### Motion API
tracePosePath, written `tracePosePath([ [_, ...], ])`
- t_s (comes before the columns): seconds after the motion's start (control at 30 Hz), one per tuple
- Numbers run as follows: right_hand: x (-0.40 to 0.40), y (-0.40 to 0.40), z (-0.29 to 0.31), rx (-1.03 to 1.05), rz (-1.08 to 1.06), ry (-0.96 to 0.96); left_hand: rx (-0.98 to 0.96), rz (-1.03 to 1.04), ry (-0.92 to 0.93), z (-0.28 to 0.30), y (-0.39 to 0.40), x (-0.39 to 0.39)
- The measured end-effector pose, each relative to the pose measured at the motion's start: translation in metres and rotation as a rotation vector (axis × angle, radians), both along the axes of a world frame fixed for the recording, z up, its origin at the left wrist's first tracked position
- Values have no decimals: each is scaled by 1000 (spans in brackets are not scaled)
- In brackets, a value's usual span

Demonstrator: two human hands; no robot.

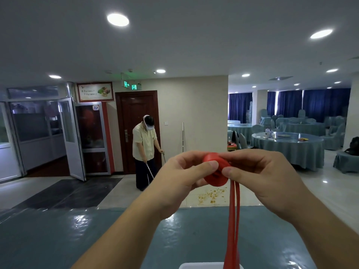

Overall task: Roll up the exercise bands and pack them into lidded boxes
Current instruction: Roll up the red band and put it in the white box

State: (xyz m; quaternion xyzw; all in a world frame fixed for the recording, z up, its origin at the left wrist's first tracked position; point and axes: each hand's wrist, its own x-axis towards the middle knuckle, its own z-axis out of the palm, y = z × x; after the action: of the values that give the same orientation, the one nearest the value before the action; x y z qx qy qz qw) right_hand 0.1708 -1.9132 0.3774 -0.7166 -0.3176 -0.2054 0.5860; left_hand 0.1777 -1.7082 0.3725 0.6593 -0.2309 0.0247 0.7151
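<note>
A red exercise band (215,174) is partly wound into a tight roll, held up at chest height in front of me. My left hand (180,177) pinches the roll from the left with thumb on its face. My right hand (260,175) pinches it from the right, thumb at the roll's lower edge. The unrolled tail of the band (233,226) hangs straight down as two strands toward a white box edge (204,265) at the bottom of the view. The box's lid and inside are out of sight.
A teal table with a glossy cover (58,239) lies below my arms. Beyond it a person (144,150) sweeps the tiled floor near a brown door. Crumbs (212,195) lie on the floor. Round dining tables (287,146) with chairs stand at the right.
</note>
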Motion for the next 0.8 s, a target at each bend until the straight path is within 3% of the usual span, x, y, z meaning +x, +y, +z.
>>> tracePosePath([
  [0.13,3,2,-9,152,-15,15,-154,-82,72,-4,-4,0],
  [0.23,1,-3,-9,104,-14,25,-218,-117,117,-9,-4,2],
  [0.3,0,-5,-4,24,-20,39,-152,-93,115,-7,-1,2],
  [0.4,0,-6,3,-113,-43,39,99,44,5,0,2,2],
  [0.47,-2,-2,6,-96,-41,13,155,99,-46,3,2,2],
  [0.57,-1,4,2,124,-4,17,-38,44,-43,1,-1,3],
  [0.67,-2,6,-2,177,6,14,-217,-2,4,-1,-8,1],
  [0.73,-3,5,1,134,-17,13,-164,27,-10,-3,-8,2],
  [0.8,-3,-1,4,36,-26,23,7,93,-72,-3,-2,3],
])
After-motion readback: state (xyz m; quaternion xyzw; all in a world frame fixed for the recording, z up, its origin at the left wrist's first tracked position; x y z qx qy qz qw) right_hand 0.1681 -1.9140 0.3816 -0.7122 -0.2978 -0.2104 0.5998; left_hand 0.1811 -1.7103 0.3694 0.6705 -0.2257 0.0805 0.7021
